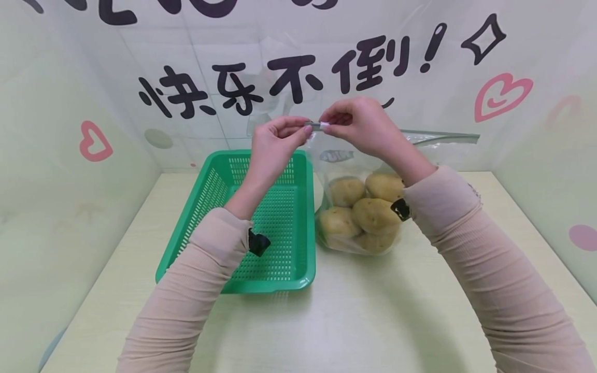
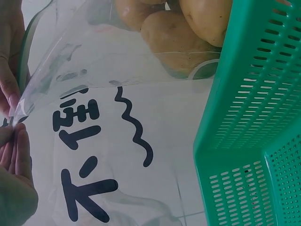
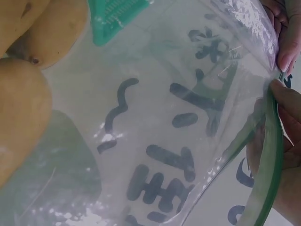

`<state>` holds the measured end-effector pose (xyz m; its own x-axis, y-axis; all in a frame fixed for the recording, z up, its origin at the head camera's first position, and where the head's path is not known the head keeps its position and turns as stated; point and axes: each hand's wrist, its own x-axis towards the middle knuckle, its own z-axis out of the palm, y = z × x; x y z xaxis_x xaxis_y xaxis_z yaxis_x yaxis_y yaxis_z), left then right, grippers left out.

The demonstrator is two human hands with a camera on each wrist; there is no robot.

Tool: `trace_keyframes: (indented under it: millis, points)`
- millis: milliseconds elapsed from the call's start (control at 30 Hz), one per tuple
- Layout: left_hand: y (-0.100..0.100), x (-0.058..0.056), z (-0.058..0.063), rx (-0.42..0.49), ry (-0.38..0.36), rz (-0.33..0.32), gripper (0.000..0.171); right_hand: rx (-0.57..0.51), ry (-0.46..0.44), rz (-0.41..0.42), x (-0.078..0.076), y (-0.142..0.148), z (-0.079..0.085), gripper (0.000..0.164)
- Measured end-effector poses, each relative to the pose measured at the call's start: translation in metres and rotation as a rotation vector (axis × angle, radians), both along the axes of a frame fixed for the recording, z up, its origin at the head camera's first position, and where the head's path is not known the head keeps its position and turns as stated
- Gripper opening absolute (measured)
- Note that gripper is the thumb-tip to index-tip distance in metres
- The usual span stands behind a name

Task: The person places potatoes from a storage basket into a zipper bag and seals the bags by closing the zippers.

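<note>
A clear zip bag (image 1: 354, 165) of potatoes (image 1: 377, 215) stands on the table, right of a green basket (image 1: 308, 259). My left hand (image 1: 275, 145) pinches the left end of the bag's top edge between thumb and fingers. Close beside it, my right hand (image 1: 361, 124) pinches a small white slider (image 1: 324, 126) on that edge. The grey-green zip strip (image 1: 443, 137) runs on to the right behind my right wrist. In the right wrist view, the two edges of the bag's mouth (image 3: 268, 188) spread apart beyond the right fingers.
The basket, slotted and with no contents visible, takes up the table's left middle. Pale table (image 1: 345, 321) shows in front of the basket and bag. A white printed sheet (image 1: 224, 46) with black characters and pink hearts hangs behind and at both sides.
</note>
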<state>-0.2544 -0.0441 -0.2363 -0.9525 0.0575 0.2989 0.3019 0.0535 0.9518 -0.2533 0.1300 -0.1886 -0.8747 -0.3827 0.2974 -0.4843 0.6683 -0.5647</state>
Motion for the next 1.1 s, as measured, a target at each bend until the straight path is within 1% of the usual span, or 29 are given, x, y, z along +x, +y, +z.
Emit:
trace_keyframes:
  millis: [333, 567, 933, 1100]
  points:
    - [-0.001, -0.001, -0.002, -0.007, -0.003, 0.018, 0.024, 0.031, -0.015, -0.024, 0.001, 0.008, 0.000, 0.021]
    - [-0.002, -0.001, 0.000, 0.000, -0.034, 0.028, 0.023, 0.050, 0.012, -0.022, 0.002, 0.012, 0.000, 0.020]
    - [-0.004, -0.001, -0.001, -0.029, -0.041, 0.049, 0.023, 0.075, 0.034, -0.033, 0.003, 0.020, 0.000, 0.020]
    - [-0.005, -0.002, -0.002, -0.023, -0.042, 0.051, 0.023, 0.086, 0.040, -0.037, 0.003, 0.024, 0.000, 0.019]
